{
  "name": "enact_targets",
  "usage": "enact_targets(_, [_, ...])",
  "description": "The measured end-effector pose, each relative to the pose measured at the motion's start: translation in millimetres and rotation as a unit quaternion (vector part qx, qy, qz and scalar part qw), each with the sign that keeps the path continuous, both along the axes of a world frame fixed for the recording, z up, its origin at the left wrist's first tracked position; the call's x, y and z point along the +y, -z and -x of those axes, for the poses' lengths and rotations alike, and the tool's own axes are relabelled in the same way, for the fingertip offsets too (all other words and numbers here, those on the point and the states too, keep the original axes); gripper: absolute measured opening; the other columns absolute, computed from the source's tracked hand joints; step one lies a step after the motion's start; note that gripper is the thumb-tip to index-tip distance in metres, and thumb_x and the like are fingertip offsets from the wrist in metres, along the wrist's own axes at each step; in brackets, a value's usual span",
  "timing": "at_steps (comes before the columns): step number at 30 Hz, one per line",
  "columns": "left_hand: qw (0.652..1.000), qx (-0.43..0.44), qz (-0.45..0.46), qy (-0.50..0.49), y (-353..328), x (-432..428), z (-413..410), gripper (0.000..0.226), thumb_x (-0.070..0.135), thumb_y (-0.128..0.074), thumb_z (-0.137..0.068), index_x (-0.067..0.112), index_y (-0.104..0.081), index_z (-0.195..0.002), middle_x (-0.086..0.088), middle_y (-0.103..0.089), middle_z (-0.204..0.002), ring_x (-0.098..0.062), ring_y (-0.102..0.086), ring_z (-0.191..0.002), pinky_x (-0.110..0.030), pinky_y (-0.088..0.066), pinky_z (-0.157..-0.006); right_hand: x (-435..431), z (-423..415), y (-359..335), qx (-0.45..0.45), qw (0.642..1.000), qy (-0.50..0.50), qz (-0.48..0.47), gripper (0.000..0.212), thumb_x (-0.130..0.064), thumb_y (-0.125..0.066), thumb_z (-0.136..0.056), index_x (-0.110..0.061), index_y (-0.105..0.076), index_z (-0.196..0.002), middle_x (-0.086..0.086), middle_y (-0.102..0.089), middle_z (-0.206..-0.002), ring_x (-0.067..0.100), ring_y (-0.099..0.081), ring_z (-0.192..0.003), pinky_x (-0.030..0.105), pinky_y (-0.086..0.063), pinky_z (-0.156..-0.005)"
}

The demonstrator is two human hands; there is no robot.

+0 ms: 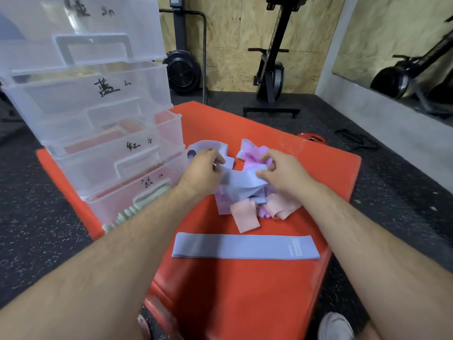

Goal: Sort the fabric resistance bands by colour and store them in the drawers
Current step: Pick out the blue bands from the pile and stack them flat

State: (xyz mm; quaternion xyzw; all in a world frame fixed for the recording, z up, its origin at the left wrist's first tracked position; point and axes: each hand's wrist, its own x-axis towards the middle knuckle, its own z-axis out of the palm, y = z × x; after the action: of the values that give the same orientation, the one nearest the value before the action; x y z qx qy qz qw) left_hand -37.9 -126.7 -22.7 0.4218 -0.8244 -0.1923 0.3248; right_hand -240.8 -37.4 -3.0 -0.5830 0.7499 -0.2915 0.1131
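A jumbled pile of fabric bands in lavender-blue, pink and peach lies on the red mat. My left hand and my right hand each grip one end of a lavender-blue band lifted over the pile. One lavender-blue band lies flat and straight nearer to me. Another lavender-blue band curls behind my left hand. The clear drawer unit stands at the left, its drawers pulled out in steps. Pale green bands fill the lowest drawer.
The drawers carry handwritten labels. Black exercise machines stand by the wooden back wall. A red weight plate and a black strap lie on the speckled floor beyond the mat. My shoe shows at the bottom right.
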Motion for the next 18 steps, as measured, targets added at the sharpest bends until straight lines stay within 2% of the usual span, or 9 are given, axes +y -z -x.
enact_targets(2, [1.0,-0.02,-0.013,-0.003,6.2,1.9,0.9,0.016,0.001,-0.058,-0.087,0.006,-0.067,-0.098,-0.007,-0.066,-0.092,-0.024,-0.062,-0.082,-0.034,-0.043,-0.098,3.4,4.8,10.8,0.023,0.999,0.011,-0.033,0.022,-0.024,-0.071,-0.086,-0.017,-0.065,-0.106,-0.003,-0.057,-0.079,0.02,-0.055,-0.081,0.032,-0.041,-0.069])
enact_targets(3, [0.999,-0.013,-0.03,-0.008,4.2,4.3,0.5,0.013,0.003,-0.059,-0.088,0.006,-0.066,-0.098,-0.004,-0.065,-0.088,-0.022,-0.061,-0.078,-0.029,-0.045,-0.092,3.3,6.0,11.7,0.023,0.999,0.02,-0.033,0.021,-0.025,-0.07,-0.087,-0.018,-0.065,-0.105,0.0,-0.058,-0.085,0.022,-0.056,-0.084,0.034,-0.045,-0.073])
enact_targets(4, [0.999,-0.002,-0.045,-0.011,1.2,5.0,0.7,0.012,0.004,-0.058,-0.089,0.007,-0.067,-0.096,0.0,-0.063,-0.084,-0.018,-0.058,-0.075,-0.021,-0.045,-0.078,2.3,6.9,11.1,0.031,0.999,0.028,-0.023,0.02,-0.027,-0.068,-0.088,-0.019,-0.066,-0.107,0.002,-0.058,-0.093,0.023,-0.057,-0.089,0.035,-0.047,-0.079])
enact_targets(6, [0.999,0.026,-0.047,-0.006,-9.0,6.2,1.7,0.013,0.004,-0.055,-0.09,0.011,-0.066,-0.087,0.008,-0.059,-0.075,-0.01,-0.053,-0.068,-0.014,-0.038,-0.059,-0.5,6.8,7.4,0.084,0.996,0.035,0.011,0.026,-0.029,-0.063,-0.091,-0.024,-0.065,-0.116,0.005,-0.055,-0.115,0.025,-0.054,-0.106,0.039,-0.046,-0.094])
enact_targets(8, [0.997,0.058,-0.045,0.004,-21.5,10.6,2.6,0.014,0.008,-0.055,-0.092,0.015,-0.062,-0.083,0.011,-0.058,-0.073,-0.006,-0.051,-0.065,-0.009,-0.037,-0.056,-0.1,-0.4,-0.7,0.086,0.996,-0.005,0.03,0.041,-0.027,-0.06,-0.088,-0.029,-0.059,-0.129,0.003,-0.052,-0.132,0.026,-0.047,-0.123,0.039,-0.04,-0.104])
enact_targets(10, [0.994,0.094,-0.044,0.019,-31.7,17.3,2.7,0.013,0.014,-0.056,-0.095,0.021,-0.058,-0.084,0.012,-0.059,-0.079,-0.002,-0.053,-0.067,-0.008,-0.039,-0.057,4.0,-13.2,-9.4,0.035,0.995,-0.085,0.026,0.061,-0.034,-0.063,-0.079,-0.037,-0.049,-0.138,-0.005,-0.049,-0.142,0.019,-0.042,-0.132,0.038,-0.036,-0.11])
enact_targets(12, [0.989,0.129,-0.056,0.034,-37.6,24.2,3.2,0.008,0.017,-0.056,-0.096,0.021,-0.059,-0.089,0.005,-0.061,-0.084,-0.01,-0.059,-0.07,-0.01,-0.039,-0.052,7.2,-27.3,-13.7,-0.001,0.991,-0.129,0.029,0.074,-0.04,-0.073,-0.076,-0.038,-0.042,-0.143,-0.01,-0.048,-0.142,0.01,-0.043,-0.129,0.028,-0.038,-0.107])
enact_targets(14, [0.978,0.179,-0.091,0.053,-42.6,30.8,4.4,0.005,0.014,-0.059,-0.096,0.015,-0.061,-0.101,-0.005,-0.06,-0.084,-0.018,-0.062,-0.065,-0.014,-0.042,-0.045,8.2,-37.8,-14.4,-0.039,0.991,-0.122,0.049,0.072,-0.034,-0.08,-0.078,-0.034,-0.045,-0.141,-0.012,-0.053,-0.13,0.005,-0.049,-0.118,0.011,-0.04,-0.094])
enact_targets(18, [0.968,0.212,-0.116,0.062,-44.5,37.2,1.5,0.007,0.006,-0.058,-0.096,0.007,-0.061,-0.102,-0.007,-0.056,-0.076,-0.021,-0.065,-0.06,-0.016,-0.044,-0.044,9.3,-45.4,-11.9,-0.103,0.983,-0.125,0.079,0.058,-0.024,-0.079,-0.081,-0.028,-0.048,-0.13,-0.005,-0.062,-0.109,0.009,-0.061,-0.104,0.024,-0.05,-0.089])
